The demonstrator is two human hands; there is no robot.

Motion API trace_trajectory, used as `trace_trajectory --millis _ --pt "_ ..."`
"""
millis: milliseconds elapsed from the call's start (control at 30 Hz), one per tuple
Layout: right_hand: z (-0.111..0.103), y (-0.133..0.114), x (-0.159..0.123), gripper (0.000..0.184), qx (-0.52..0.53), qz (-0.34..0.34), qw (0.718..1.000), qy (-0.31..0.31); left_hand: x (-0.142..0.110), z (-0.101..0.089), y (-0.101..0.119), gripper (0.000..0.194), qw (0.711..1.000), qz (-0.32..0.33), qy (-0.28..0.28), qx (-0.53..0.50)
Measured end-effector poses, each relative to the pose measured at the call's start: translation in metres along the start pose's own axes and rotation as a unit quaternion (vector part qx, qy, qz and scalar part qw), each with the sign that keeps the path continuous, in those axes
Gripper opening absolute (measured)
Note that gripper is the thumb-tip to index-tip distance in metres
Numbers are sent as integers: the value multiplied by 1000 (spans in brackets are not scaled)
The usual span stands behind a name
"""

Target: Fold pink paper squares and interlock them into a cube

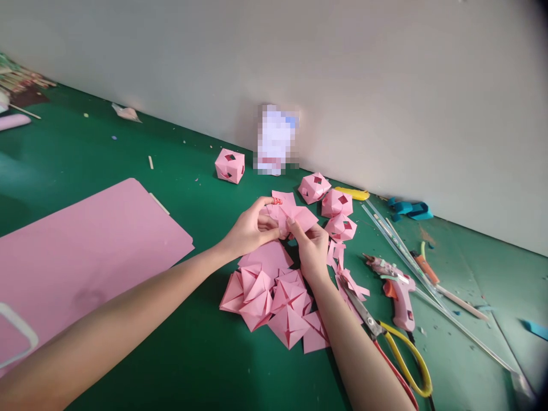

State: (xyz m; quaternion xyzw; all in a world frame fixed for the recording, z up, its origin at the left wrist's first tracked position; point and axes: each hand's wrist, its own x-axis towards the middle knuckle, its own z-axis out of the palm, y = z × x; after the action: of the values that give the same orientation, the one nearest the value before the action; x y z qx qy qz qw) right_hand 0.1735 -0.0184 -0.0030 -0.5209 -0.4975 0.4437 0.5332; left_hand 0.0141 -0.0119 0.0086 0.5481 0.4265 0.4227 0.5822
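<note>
Folded pink paper piece (291, 216) held above table (192, 171), near its middle. Your left hand (250, 231) pinches its left edge; your right hand (312, 246) grips its right side. Folded paper pile (274, 299) below. Paper cubes (336, 202) just right. Glue gun (396, 288), scissors (385, 337) further right.

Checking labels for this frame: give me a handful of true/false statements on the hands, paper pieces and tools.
1. Both hands, left hand and right hand, grip one folded pink paper piece. True.
2. The pink glue gun is in the right hand. False: it lies on the green table.
3. The yellow-handled scissors lie right of the right forearm. True.
4. The large pink paper sheet is under the hands. False: it lies to their left.
5. A finished pink paper cube stands near the wall. True.
</note>
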Motion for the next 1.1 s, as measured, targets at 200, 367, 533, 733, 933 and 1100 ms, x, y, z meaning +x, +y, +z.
trace_trajectory --millis 200,367,533,733,933,1100 --pt "-3 7 6 34 48 28 997 56 -2 1 0 49 999 -9 -8 -36" --pt "-6 12 11 36 70 35 993 84 -2 1 -1 51 999 7 16 -40" --pt "-3 10 8 38 41 15 998 50 1 -1 -3 61 999 23 21 -33" --pt "-1 8 5 36 25 1 1000 18 3 -4 -6 57 999 2 11 -38" --pt "-3 5 4 29 23 10 1000 4 2 -4 -6 56 999 29 15 -9" --pt "-4 2 4 25 28 -1 999 -30 2 -2 -1 51 999 30 41 -21"
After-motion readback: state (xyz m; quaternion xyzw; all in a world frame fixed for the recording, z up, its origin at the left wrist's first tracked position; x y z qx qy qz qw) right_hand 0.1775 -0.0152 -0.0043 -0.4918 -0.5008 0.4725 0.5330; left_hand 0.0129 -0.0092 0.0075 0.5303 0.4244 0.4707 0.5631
